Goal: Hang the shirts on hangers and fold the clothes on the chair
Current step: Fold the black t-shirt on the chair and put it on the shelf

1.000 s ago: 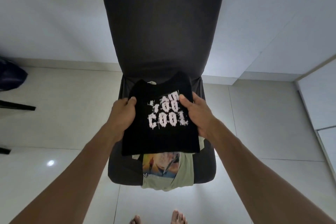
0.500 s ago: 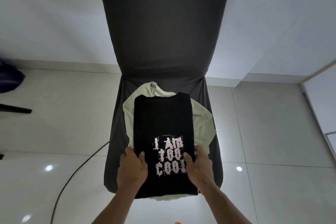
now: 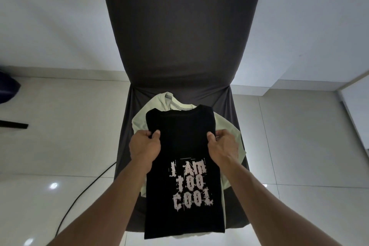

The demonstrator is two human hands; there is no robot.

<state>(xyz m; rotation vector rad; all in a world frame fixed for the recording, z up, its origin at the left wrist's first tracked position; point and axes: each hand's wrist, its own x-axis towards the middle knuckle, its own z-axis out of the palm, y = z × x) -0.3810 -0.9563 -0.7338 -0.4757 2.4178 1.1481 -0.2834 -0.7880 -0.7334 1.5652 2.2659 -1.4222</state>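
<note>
While I watch through the head camera, looking down past two bare forearms, a black shirt (image 3: 184, 166) folded into a long narrow panel lies lengthwise on the seat of a dark grey covered chair (image 3: 179, 36). Its collar end points toward the chair back, and its near edge hangs just past the front of the seat. Pale lettering on the lower half reads "I AM TOO COOL".

My left hand (image 3: 144, 147) pinches the shirt's left edge a little below the collar, thumb on top of the cloth and fingers curled at the fold. My right hand (image 3: 223, 146) grips the right edge at about the same height, thumb on top, fingers tucked round the side. So each grip is narrow and closed on the black shirt, not wide.

Under the black shirt lies a pale green shirt (image 3: 227, 126), also on the seat. It shows on both sides, behind the black collar where its own neckband is visible, and as a thin strip at the near edge.

Around the chair is a glossy tiled floor (image 3: 60, 136) with light spots reflected in it. A black cable (image 3: 79, 195) curves across the tiles to the left of the seat. At the left edge, a dark object is only partly in view, and I cannot tell what it is.
</note>
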